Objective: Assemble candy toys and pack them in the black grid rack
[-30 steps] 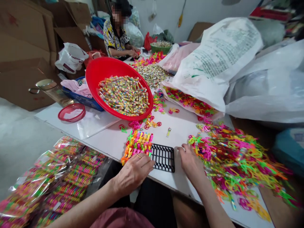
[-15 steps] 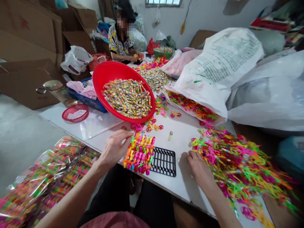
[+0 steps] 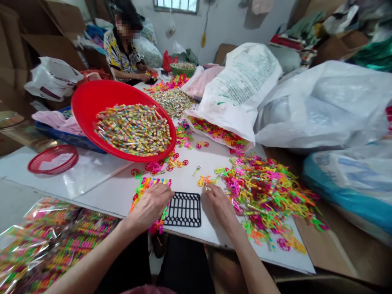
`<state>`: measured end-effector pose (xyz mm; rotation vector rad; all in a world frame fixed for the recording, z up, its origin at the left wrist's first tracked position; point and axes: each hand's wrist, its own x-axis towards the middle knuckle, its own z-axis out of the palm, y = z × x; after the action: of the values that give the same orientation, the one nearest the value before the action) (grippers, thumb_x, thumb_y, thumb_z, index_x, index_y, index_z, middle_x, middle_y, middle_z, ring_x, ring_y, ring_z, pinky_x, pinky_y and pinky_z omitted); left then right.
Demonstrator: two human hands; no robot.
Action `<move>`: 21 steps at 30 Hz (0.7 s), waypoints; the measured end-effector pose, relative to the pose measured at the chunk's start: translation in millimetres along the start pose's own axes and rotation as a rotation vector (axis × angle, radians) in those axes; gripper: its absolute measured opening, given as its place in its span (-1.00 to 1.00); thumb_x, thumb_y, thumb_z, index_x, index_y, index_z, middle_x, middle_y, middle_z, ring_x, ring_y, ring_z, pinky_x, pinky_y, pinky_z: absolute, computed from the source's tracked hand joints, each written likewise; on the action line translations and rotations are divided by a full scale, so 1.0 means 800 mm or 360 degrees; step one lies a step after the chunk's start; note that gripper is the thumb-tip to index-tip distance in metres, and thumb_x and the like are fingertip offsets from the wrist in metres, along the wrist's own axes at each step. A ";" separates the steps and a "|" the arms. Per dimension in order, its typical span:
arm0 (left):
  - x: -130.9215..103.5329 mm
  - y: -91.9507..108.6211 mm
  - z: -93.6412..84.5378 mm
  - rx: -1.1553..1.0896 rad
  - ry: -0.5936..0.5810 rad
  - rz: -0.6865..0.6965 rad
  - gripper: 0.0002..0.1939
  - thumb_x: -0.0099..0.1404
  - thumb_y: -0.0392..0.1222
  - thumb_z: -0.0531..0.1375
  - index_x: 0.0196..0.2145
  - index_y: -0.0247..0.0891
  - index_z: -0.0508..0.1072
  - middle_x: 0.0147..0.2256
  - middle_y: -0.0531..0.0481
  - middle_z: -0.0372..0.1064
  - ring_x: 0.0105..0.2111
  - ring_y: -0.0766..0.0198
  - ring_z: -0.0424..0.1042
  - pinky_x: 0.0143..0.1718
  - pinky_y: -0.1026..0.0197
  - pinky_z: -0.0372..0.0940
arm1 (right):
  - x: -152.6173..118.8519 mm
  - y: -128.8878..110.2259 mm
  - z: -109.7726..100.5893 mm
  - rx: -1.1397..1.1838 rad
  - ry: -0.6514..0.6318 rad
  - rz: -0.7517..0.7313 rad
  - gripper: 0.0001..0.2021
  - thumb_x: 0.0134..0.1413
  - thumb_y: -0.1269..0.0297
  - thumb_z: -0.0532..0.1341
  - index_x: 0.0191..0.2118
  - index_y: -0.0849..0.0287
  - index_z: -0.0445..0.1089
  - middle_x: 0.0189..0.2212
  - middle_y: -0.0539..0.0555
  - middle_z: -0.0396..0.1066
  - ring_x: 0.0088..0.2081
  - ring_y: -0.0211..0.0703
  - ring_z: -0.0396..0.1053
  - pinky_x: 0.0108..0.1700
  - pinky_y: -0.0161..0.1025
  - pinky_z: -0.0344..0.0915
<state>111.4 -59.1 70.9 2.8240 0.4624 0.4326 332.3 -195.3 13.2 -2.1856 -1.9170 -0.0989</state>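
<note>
A black plastic grid rack lies at the table's near edge, its left part packed with rows of bright plastic pieces. My left hand is bent over these rows, fingers together and fingertips by the bare grid; what they grip is hidden. Right of the rack, my right hand pinches a small orange plastic piece at the edge of a loose pile. That pile mixes coloured plastic pieces with small clear tubes. One small tube lies alone on the white table.
A tilted red basin holds many small striped tubes. A white sack spills coloured pieces at the back. The red basket sits left, above bagged pieces. Another person works at the far end. Large plastic bags crowd the right.
My left hand has moved from the rack's far left corner onto the filled rows. My right hand has closed on an orange piece by the pile. The view has turned right.
</note>
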 end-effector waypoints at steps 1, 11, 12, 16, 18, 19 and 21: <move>-0.004 -0.003 0.000 -0.0012 0.0021 0.0006 -0.80 0.29 -0.39 0.00 -0.25 -0.29 0.41 -0.30 -0.06 0.34 -0.23 0.23 0.31 -0.13 0.15 0.23 | -0.006 0.001 -0.002 -0.0018 -0.0009 0.0094 -0.71 0.08 0.58 0.02 -0.14 0.19 0.35 -0.01 0.17 0.29 0.01 -0.06 0.20 -0.04 -0.19 0.22; -0.004 -0.002 -0.008 -0.0184 0.0145 -0.0029 -0.81 0.31 -0.34 0.00 -0.19 -0.28 0.38 -0.27 -0.07 0.37 -0.21 0.26 0.34 -0.13 0.18 0.25 | 0.047 -0.020 -0.020 0.0260 -0.0079 0.0954 -0.84 0.07 0.31 0.08 -0.33 0.24 0.37 -0.40 0.15 0.42 -0.37 -0.13 0.37 -0.36 -0.29 0.17; -0.003 -0.001 -0.010 -0.0208 0.0144 -0.0027 -0.81 0.30 -0.35 0.01 -0.20 -0.28 0.39 -0.27 -0.07 0.37 -0.22 0.26 0.35 -0.13 0.19 0.26 | 0.047 -0.025 -0.022 0.0477 -0.0039 0.0946 -0.85 0.05 0.30 0.09 -0.35 0.23 0.36 -0.44 0.11 0.42 -0.39 -0.16 0.36 -0.37 -0.30 0.17; 0.000 -0.002 -0.008 -0.0206 0.0068 -0.0012 -0.77 0.27 -0.41 0.01 -0.24 -0.27 0.43 -0.32 -0.06 0.38 -0.24 0.26 0.36 -0.16 0.18 0.27 | 0.037 -0.072 -0.011 0.1378 0.0122 0.0667 -0.87 -0.04 0.27 0.11 -0.34 0.17 0.31 -0.54 -0.05 0.34 -0.51 -0.26 0.28 -0.48 -0.38 0.15; 0.003 -0.002 -0.006 -0.0210 0.0070 -0.0061 -0.76 0.27 -0.40 0.01 -0.22 -0.26 0.44 -0.32 -0.06 0.39 -0.24 0.26 0.37 -0.18 0.20 0.28 | 0.032 -0.101 0.008 0.1591 0.0123 0.0621 -0.91 -0.06 0.31 0.09 -0.38 0.15 0.29 -0.57 -0.06 0.32 -0.53 -0.26 0.27 -0.50 -0.38 0.16; 0.004 -0.002 -0.006 -0.0223 0.0078 -0.0088 -0.76 0.27 -0.39 0.02 -0.21 -0.26 0.44 -0.31 -0.06 0.39 -0.24 0.26 0.37 -0.18 0.21 0.28 | 0.031 -0.113 0.019 0.1665 0.0128 0.0643 -0.91 -0.05 0.32 0.07 -0.38 0.15 0.28 -0.56 -0.05 0.33 -0.52 -0.25 0.27 -0.50 -0.37 0.17; 0.007 -0.001 -0.007 -0.0263 0.0081 -0.0120 -0.79 0.28 -0.34 0.05 -0.20 -0.26 0.44 -0.31 -0.05 0.40 -0.25 0.27 0.38 -0.19 0.23 0.27 | 0.034 -0.128 0.038 0.1761 0.0172 0.0672 -0.87 -0.03 0.35 0.02 -0.34 0.15 0.28 -0.51 -0.02 0.36 -0.48 -0.23 0.30 -0.45 -0.35 0.21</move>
<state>114.6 -55.4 76.9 2.6327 0.5166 0.5044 232.0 -150.5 2.0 -1.6415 -0.9698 0.7137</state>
